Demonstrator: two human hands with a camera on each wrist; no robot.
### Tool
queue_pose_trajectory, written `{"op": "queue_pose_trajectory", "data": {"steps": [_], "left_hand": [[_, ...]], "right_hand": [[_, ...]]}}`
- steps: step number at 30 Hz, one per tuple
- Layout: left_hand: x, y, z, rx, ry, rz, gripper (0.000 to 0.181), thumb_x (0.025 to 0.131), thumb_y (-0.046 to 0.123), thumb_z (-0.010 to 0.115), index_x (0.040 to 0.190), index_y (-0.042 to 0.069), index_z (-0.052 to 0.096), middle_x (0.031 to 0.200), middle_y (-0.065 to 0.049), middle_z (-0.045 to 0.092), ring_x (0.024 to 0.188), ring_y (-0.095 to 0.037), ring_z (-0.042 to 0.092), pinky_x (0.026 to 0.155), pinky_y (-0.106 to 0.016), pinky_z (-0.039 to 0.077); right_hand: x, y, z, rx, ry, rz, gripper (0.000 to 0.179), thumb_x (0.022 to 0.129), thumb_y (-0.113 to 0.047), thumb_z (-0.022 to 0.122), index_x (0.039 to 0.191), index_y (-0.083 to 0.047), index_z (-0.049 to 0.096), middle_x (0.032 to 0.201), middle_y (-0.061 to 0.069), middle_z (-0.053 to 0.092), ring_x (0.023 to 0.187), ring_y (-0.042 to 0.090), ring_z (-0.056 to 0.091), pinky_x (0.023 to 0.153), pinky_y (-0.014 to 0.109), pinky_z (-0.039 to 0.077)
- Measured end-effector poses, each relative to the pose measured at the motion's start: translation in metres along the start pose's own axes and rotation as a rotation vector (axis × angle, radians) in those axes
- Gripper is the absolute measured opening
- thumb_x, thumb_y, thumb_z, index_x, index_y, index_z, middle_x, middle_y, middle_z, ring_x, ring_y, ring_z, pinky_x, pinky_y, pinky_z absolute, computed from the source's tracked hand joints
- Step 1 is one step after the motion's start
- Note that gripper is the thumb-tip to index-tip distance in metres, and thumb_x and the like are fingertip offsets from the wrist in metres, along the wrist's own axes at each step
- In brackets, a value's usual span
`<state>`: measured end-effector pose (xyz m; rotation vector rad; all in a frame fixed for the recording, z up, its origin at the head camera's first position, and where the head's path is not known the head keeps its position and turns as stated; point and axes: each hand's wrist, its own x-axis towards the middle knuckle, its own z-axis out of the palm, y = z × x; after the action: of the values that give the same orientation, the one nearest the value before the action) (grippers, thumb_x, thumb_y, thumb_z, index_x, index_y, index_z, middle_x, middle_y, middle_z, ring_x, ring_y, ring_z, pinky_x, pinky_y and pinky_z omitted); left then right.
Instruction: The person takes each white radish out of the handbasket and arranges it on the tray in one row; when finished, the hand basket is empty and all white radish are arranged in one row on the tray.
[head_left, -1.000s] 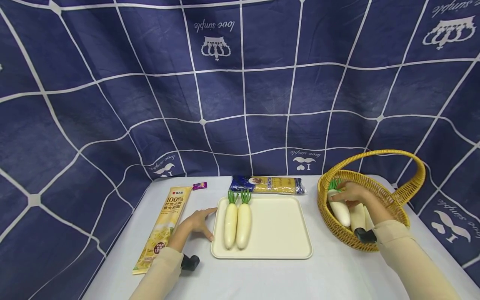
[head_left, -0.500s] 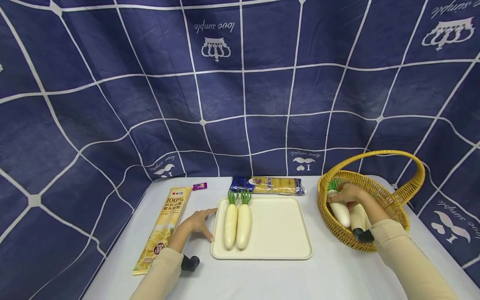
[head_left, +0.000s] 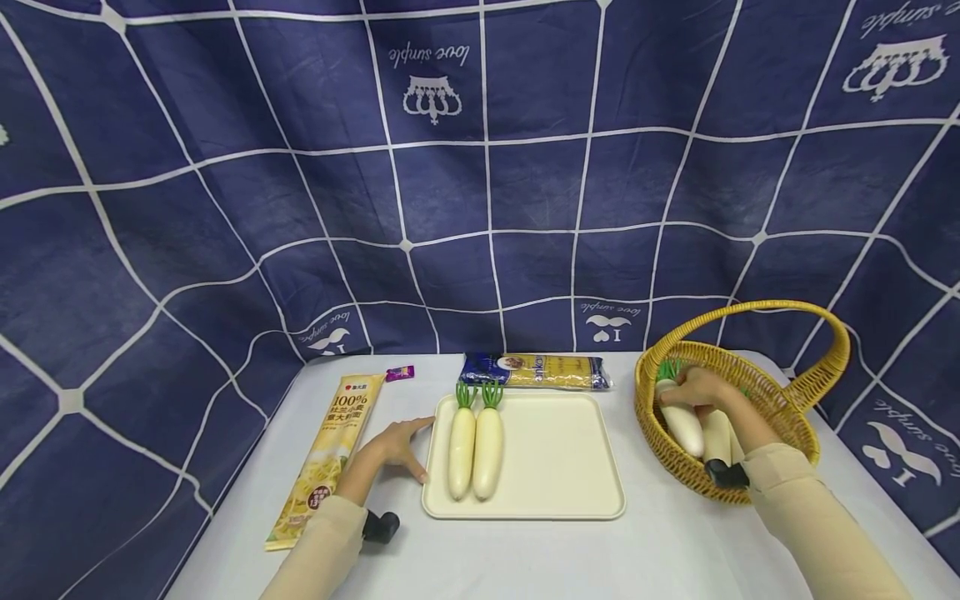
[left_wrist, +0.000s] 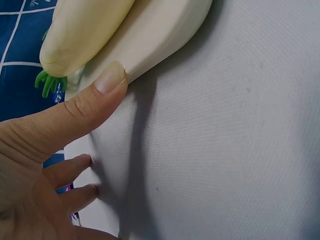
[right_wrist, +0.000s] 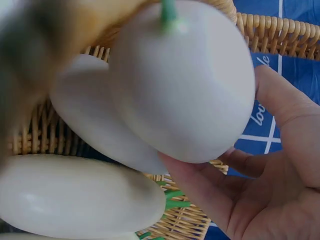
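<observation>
My left hand (head_left: 393, 446) rests at the left rim of a cream tray (head_left: 558, 454), its thumb touching the edge with fingers spread. Two white radishes, a left one (head_left: 461, 454) and a right one (head_left: 487, 454), lie side by side on the tray, green tops away from me. Inside a wicker basket (head_left: 675, 465) on the right, my right hand (head_left: 708, 392) grips another white radish (head_left: 684, 429) near its leafy end. The right wrist view shows this radish (right_wrist: 185, 85) between thumb and fingers, with more radishes (right_wrist: 80, 195) below. My forearm partly hides the basket's contents.
A yellow pasta packet (head_left: 326, 458) lies left of the tray, and a blue and yellow one (head_left: 536, 371) lies behind it. A small purple wrapped item (head_left: 400, 372) is at the back left. The basket's tall handle (head_left: 780, 305) arches up. A blue checked cloth (head_left: 525, 183) hangs behind.
My right hand has shifted slightly on the radish in the basket, and that radish has moved slightly. My left hand and the tray stay in place.
</observation>
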<state>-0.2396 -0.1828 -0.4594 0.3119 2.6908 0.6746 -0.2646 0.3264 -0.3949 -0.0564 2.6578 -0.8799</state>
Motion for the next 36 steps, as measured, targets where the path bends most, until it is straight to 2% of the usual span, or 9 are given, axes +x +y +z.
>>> {"op": "queue_pose_trajectory", "data": {"steps": [7, 19, 26, 31, 36], "left_hand": [[-0.001, 0.001, 0.000, -0.005, 0.003, -0.004, 0.102, 0.051, 0.017, 0.091, 0.140, 0.007, 0.043, 0.135, -0.025, 0.048, 0.128, -0.047, 0.037, 0.106, -0.062, 0.028], [0.001, 0.000, 0.001, -0.006, 0.002, -0.022, 0.103, 0.050, 0.017, 0.091, 0.141, 0.009, 0.043, 0.136, -0.024, 0.047, 0.128, -0.046, 0.038, 0.107, -0.061, 0.028], [0.001, -0.002, 0.003, -0.001, 0.011, -0.020, 0.104, 0.049, 0.018, 0.092, 0.141, 0.009, 0.043, 0.134, -0.024, 0.049, 0.128, -0.046, 0.038, 0.107, -0.062, 0.028], [0.001, -0.001, 0.002, 0.006, 0.014, -0.013, 0.104, 0.049, 0.019, 0.092, 0.140, 0.009, 0.043, 0.135, -0.024, 0.049, 0.128, -0.048, 0.037, 0.107, -0.062, 0.027], [0.001, -0.001, 0.001, -0.002, 0.011, -0.026, 0.104, 0.049, 0.019, 0.092, 0.141, 0.009, 0.043, 0.136, -0.024, 0.048, 0.129, -0.048, 0.035, 0.107, -0.063, 0.025]], "right_hand": [[-0.005, 0.006, -0.001, 0.088, 0.024, -0.027, 0.065, 0.080, -0.027, 0.065, 0.116, 0.020, 0.036, 0.093, 0.023, 0.053, 0.074, 0.021, 0.060, 0.062, 0.034, 0.058], [-0.021, 0.004, -0.011, 0.208, 0.091, -0.102, 0.062, 0.085, -0.023, 0.061, 0.120, 0.022, 0.037, 0.093, 0.020, 0.059, 0.075, 0.017, 0.061, 0.063, 0.032, 0.058], [-0.031, 0.005, -0.013, 0.235, 0.094, -0.092, 0.073, 0.088, -0.028, 0.058, 0.129, 0.025, 0.028, 0.108, 0.029, 0.053, 0.080, 0.018, 0.060, 0.068, 0.033, 0.058], [-0.040, 0.010, -0.009, 0.252, 0.125, -0.041, 0.075, 0.089, -0.032, 0.059, 0.128, 0.023, 0.027, 0.116, 0.034, 0.045, 0.086, 0.021, 0.061, 0.073, 0.036, 0.058], [-0.046, 0.015, -0.003, 0.285, 0.148, -0.018, 0.070, 0.089, -0.031, 0.059, 0.128, 0.020, 0.029, 0.110, 0.030, 0.052, 0.082, 0.023, 0.063, 0.071, 0.035, 0.058]]}}
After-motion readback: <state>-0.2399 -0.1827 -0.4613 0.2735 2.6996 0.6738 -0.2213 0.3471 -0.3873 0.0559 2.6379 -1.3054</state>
